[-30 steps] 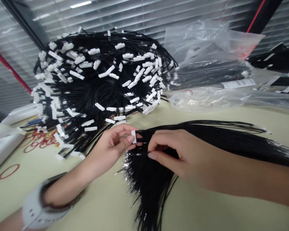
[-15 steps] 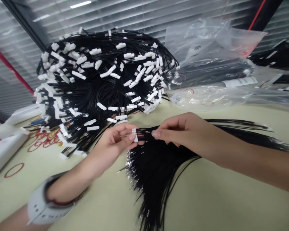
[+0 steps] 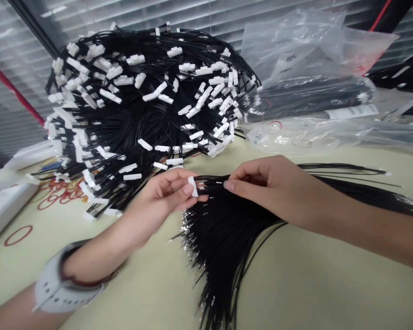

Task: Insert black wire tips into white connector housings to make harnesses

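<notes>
My left hand (image 3: 172, 192) pinches a small white connector housing (image 3: 192, 186) between thumb and fingers. Several black wires run from the housing toward my right hand (image 3: 261, 183). Thumb and forefinger of the right hand are pressed together on a thin black wire (image 3: 219, 183) with a pale metal tip pointing at the housing. Under both hands a thick fan of black wires (image 3: 227, 238) lies on the table, its silvery crimped ends (image 3: 189, 238) facing left. The right hand's other fingers are partly hidden.
Behind my hands rises a big heap of black cables (image 3: 141, 110) with white connectors. Clear plastic bags (image 3: 309, 101) lie at the back right. Red rubber bands (image 3: 60, 192) and a white box (image 3: 12, 213) are on the left of the pale table (image 3: 313, 284).
My right hand has drawn slightly away from the housing, and a wire tip now shows in the gap. The left hand has turned the housing a little. The camera view has shifted.
</notes>
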`<state>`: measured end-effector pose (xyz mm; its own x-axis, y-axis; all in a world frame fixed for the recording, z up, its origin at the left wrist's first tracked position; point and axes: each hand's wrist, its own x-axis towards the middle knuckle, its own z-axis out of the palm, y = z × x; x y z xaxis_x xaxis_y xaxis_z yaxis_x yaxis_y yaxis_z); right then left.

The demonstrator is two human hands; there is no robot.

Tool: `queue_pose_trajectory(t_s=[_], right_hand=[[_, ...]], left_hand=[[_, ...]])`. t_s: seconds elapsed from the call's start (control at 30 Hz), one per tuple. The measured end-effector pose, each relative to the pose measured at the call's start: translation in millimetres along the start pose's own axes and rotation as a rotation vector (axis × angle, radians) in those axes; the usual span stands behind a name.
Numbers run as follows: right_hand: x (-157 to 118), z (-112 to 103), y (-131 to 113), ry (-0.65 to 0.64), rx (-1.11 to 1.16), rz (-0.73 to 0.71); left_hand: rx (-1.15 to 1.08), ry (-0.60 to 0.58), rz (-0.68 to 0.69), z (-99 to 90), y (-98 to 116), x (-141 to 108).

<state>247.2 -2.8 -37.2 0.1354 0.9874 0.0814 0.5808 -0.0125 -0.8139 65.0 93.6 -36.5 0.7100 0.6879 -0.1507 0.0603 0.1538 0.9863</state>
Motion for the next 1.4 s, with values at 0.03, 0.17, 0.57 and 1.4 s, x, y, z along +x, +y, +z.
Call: queue_pose_trajectory(t_s=[0.03,0.17,0.57,1.4], right_hand=[[-0.1,0.2,-0.8,0.003,-0.001,-0.003],[-0.3,1.7,-3.1,0.045,0.008,-0.021],[-2.5,3.6,-1.9,0.057,0.047,-0.047],[-5.4,7.5,-4.0,0.088,0.032,-0.079]], left_hand=[[0.0,-0.001,0.0,0.0,0.2,0.0],[0.005,-0.021,0.019,-0.2,0.7,0.3],[0.022,-0.08,0.025,-2.4,0.5,-0.3],[-0.024,-0.048,-0.029,1.3,3.2,-1.6]])
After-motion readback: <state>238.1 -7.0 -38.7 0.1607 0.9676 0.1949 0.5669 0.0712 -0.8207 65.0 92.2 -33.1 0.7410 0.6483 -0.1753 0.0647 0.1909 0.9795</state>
